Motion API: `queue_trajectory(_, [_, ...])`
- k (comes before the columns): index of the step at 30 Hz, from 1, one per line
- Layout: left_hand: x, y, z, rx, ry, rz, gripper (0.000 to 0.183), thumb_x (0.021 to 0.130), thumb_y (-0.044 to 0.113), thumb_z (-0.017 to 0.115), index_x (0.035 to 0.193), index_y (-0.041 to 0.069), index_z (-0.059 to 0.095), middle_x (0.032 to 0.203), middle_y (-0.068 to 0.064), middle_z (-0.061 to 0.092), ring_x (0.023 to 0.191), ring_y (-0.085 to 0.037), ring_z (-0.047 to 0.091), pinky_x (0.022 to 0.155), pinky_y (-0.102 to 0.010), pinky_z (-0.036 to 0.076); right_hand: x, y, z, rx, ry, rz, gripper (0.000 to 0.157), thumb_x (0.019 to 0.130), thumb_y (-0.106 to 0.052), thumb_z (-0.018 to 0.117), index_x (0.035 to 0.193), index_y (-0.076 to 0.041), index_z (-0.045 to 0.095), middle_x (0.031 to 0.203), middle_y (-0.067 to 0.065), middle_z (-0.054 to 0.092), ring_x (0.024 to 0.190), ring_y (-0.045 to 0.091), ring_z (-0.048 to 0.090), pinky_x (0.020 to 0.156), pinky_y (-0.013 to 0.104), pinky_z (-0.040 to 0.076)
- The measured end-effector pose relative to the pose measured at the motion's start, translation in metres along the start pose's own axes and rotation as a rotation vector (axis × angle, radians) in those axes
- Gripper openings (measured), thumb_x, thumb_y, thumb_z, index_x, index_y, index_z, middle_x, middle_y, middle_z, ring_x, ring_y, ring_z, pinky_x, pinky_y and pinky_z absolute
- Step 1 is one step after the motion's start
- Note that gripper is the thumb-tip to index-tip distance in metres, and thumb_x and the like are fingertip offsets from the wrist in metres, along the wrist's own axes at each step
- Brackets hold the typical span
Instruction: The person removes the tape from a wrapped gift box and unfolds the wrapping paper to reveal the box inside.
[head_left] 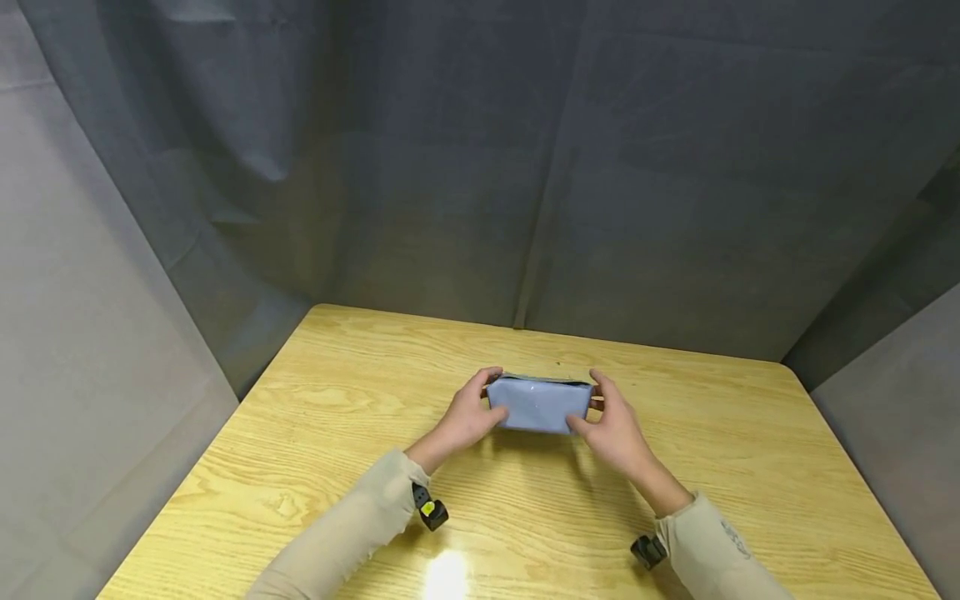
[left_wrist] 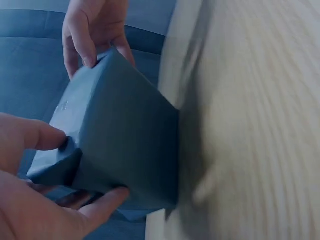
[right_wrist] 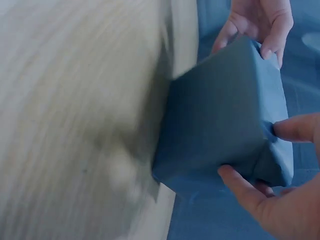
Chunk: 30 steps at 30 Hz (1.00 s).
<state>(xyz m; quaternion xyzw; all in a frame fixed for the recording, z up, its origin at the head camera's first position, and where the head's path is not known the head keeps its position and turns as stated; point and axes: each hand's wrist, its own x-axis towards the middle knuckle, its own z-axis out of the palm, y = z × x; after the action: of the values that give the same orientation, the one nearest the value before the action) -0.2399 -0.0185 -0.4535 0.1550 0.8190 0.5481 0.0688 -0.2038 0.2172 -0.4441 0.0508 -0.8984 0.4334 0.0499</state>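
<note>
A blue box-shaped pouch (head_left: 536, 406) with a dark strip along its top back edge is held between both hands over the middle of the table. My left hand (head_left: 467, 417) grips its left end, thumb on the near face and fingers round the side and underneath. At the opposite end my right hand (head_left: 617, 432) grips it the same way. Both wrist views show the pouch's smooth flat underside (left_wrist: 132, 130) tilted close over the wood, with a corner dented beside the right thumb (right_wrist: 295, 129).
The wooden table (head_left: 337, 358) has light grain and a bright glare spot near the front. Dark grey cloth (head_left: 420, 167) hangs behind it, with paler cloth panels at left and right. Small black devices (head_left: 431, 510) are strapped at both wrists.
</note>
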Motion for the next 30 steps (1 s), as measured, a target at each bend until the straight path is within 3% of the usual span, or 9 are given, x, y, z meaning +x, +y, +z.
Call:
queue_trajectory(9, [-0.012,-0.018,-0.006,0.099,-0.08,0.107,0.047,0.082,0.005,0.071,0.125,0.009,0.054,0.127,-0.01,0.045,0.121,-0.028,0.048,0.085,-0.03,0.049,-0.018,0.011,0.006,0.003,0.01,-0.064,0.044,0.079,-0.001,0.073,0.119,0.004,0.053,0.111,0.018,0.053,0.104,0.034,0.056,0.078,0.034,0.053])
queue_trajectory(21, [-0.031,-0.032,-0.005,0.195,-0.174,0.108,0.03,0.081,0.01,0.075,0.103,0.019,0.057,0.123,-0.009,0.04,0.106,-0.03,0.055,0.082,-0.025,0.049,-0.037,0.02,0.019,-0.182,-0.095,-0.179,0.035,0.074,-0.004,0.079,0.102,-0.007,0.058,0.1,0.003,0.054,0.096,0.021,0.054,0.081,0.031,0.052])
queue_trajectory(25, [-0.037,-0.031,-0.006,0.217,-0.182,0.124,0.032,0.082,0.015,0.074,0.107,0.018,0.054,0.123,-0.008,0.04,0.105,-0.029,0.056,0.08,-0.024,0.05,-0.042,0.019,0.019,-0.207,-0.103,-0.207,0.034,0.075,-0.006,0.08,0.101,-0.009,0.058,0.099,0.002,0.053,0.094,0.018,0.055,0.08,0.03,0.052])
queue_trajectory(30, [-0.042,-0.026,-0.009,0.232,-0.174,0.094,0.048,0.089,0.03,0.066,0.13,0.013,0.046,0.127,-0.008,0.042,0.111,-0.026,0.054,0.082,-0.024,0.049,-0.045,0.018,0.016,-0.167,-0.128,-0.163,0.027,0.083,-0.015,0.074,0.104,-0.008,0.058,0.099,0.001,0.055,0.094,0.018,0.057,0.08,0.029,0.052])
